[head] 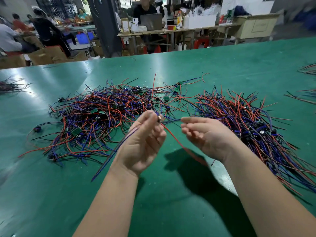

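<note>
My left hand (143, 142) is raised above the green table (171, 194) and pinches a small wired part (158, 117) at its fingertips. A red wire (177, 142) trails down to the right from it, and a blue and a black wire (116, 149) hang down past my wrist. My right hand (205, 134) is close beside it with fingers curled, pinching the end of a thin dark wire (174, 120) that runs towards the part. A tangled heap of red, blue and black wires with small green boards (102, 117) lies behind my left hand.
A second, more combed heap of wired parts (256, 127) lies at the right. Smaller wire bundles sit at the far left edge (10, 86) and far right edge (306, 82). Beyond the table are people, benches, cartons and a laptop.
</note>
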A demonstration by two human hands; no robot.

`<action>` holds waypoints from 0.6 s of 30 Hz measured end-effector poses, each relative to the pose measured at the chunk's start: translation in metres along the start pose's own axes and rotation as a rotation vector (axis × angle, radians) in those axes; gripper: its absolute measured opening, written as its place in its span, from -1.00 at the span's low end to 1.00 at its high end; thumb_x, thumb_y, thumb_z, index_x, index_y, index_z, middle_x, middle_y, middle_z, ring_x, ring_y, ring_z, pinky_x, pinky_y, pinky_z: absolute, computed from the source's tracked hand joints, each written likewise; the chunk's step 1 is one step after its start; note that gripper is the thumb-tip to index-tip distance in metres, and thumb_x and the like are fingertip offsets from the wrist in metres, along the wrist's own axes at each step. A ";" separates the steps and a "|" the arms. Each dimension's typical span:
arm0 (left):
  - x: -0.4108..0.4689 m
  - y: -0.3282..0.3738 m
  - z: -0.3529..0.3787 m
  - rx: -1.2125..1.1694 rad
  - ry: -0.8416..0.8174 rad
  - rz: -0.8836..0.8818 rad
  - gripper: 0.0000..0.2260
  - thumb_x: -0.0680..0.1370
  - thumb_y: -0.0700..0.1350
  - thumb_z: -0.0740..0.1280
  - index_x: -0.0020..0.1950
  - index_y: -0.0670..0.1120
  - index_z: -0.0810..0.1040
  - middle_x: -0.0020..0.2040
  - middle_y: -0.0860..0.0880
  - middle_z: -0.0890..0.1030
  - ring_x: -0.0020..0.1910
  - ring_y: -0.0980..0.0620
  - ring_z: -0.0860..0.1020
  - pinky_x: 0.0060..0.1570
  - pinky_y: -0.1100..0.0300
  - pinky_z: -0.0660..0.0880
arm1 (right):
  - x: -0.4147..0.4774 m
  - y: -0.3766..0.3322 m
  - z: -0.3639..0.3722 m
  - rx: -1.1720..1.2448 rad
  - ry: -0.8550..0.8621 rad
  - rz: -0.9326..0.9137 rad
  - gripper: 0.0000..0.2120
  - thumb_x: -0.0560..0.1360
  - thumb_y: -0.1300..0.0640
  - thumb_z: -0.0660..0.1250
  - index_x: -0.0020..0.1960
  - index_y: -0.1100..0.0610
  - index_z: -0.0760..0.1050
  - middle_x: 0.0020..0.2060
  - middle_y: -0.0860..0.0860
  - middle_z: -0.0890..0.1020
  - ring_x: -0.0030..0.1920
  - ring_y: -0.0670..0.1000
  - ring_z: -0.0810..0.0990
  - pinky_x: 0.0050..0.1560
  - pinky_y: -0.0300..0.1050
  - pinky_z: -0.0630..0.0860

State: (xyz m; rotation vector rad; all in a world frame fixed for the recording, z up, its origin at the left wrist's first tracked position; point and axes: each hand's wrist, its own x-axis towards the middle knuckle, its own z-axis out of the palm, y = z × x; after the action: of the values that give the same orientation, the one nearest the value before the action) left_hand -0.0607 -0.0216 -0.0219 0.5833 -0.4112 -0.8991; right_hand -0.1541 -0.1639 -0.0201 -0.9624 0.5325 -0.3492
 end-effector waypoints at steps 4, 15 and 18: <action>0.007 0.004 0.002 -0.033 0.293 0.203 -0.72 0.23 -0.26 0.44 -0.13 -0.07 0.48 -0.32 -0.01 0.65 -0.37 0.17 0.63 -0.36 0.39 0.53 | -0.005 0.011 0.011 -0.134 -0.172 0.078 -0.88 0.40 0.39 0.32 -0.08 0.28 0.58 -0.35 0.10 0.66 -0.43 -0.08 0.61 -0.38 -0.35 0.55; 0.008 0.003 0.009 -0.174 0.440 0.263 -0.82 0.33 -0.26 0.37 -0.09 -0.13 0.50 -0.32 -0.04 0.68 -0.32 0.16 0.66 -0.37 0.41 0.52 | -0.011 -0.007 0.001 0.543 -0.522 0.067 -0.68 0.30 0.34 0.39 0.05 0.24 0.64 -0.20 0.12 0.67 -0.39 -0.11 0.64 -0.52 -0.38 0.49; 0.010 0.003 0.007 -0.173 0.476 0.287 -0.89 0.50 -0.31 0.30 -0.07 -0.11 0.51 -0.29 -0.05 0.68 -0.30 0.16 0.66 -0.34 0.42 0.53 | -0.007 -0.001 0.004 0.330 -0.363 0.029 -0.74 0.30 0.37 0.33 -0.05 0.25 0.65 -0.24 0.12 0.68 -0.42 -0.11 0.62 -0.49 -0.37 0.51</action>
State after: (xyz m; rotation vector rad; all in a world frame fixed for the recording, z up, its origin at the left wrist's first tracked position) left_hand -0.0572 -0.0300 -0.0136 0.5417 0.0169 -0.4918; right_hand -0.1573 -0.1582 -0.0153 -0.6757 0.1501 -0.2195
